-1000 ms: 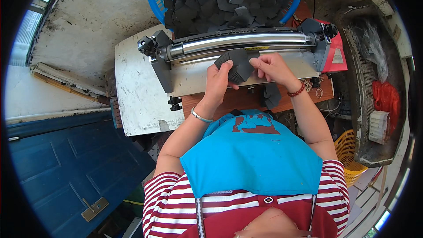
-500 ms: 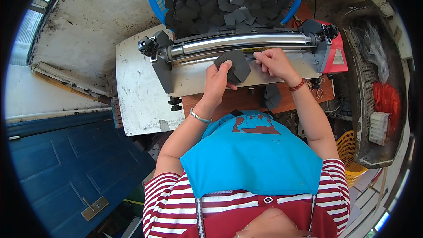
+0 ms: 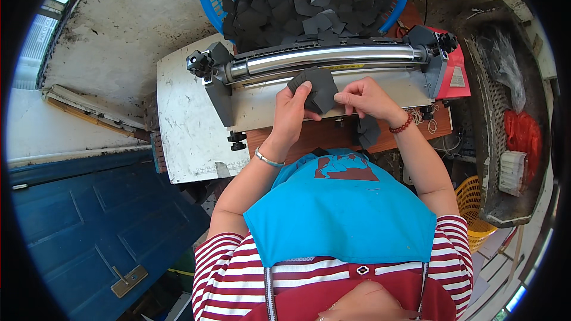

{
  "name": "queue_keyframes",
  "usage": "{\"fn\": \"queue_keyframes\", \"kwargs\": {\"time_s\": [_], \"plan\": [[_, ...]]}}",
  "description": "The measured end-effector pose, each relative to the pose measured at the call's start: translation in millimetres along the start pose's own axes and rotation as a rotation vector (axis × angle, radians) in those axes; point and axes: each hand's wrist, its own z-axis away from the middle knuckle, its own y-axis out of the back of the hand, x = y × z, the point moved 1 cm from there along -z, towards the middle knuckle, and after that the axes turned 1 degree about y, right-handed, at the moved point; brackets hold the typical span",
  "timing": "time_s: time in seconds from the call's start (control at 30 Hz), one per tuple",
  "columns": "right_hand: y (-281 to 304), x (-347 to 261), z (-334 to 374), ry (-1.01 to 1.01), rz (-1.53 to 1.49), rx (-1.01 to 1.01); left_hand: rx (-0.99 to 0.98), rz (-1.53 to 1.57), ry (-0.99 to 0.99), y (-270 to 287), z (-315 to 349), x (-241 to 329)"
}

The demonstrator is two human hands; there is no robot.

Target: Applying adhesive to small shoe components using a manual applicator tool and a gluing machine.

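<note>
A fanned stack of thin black sheet pieces [image 3: 322,90] is gripped in my left hand [image 3: 291,109], its thumb on top. Close by on the right, my right hand [image 3: 367,100] has thumb and fingertips pinched at the stack's right edge; whether a single piece is between them is hard to see. Both hands are over the metal feed plate [image 3: 256,107] of a roller machine. Behind them runs its shiny steel roller [image 3: 327,57]. More black pieces [image 3: 369,131] lie below the plate's front edge, on the brown wooden table.
A blue plastic basket [image 3: 209,0] heaped with black pieces stands behind the machine. Black knobs [image 3: 200,63] stick out at the machine's left end. At right are a long grimy trough [image 3: 488,142] with a red plastic bag [image 3: 522,135] and a yellow basket [image 3: 470,202]. A white board [image 3: 193,113] lies left.
My right hand has come down and slightly left, from over the feed plate near the roller to the stack's right edge. The left hand with the stack has hardly moved.
</note>
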Motion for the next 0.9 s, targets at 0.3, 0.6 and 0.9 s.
{"fn": "queue_keyframes", "kwargs": {"time_s": [0.3,0.6,0.9], "plan": [[27.8,10.7,0.1,-0.221,0.006,-0.126,0.085,-0.012,-0.043,14.3,2.7,7.7],[-2.8,-2.5,-19.2,-0.019,0.011,0.083,0.035,-0.048,-0.028,5.8,0.5,-0.8],[36.8,5.4,-14.7,-0.161,0.249,0.043,0.049,-0.065,-0.057,16.3,2.3,4.8]]}}
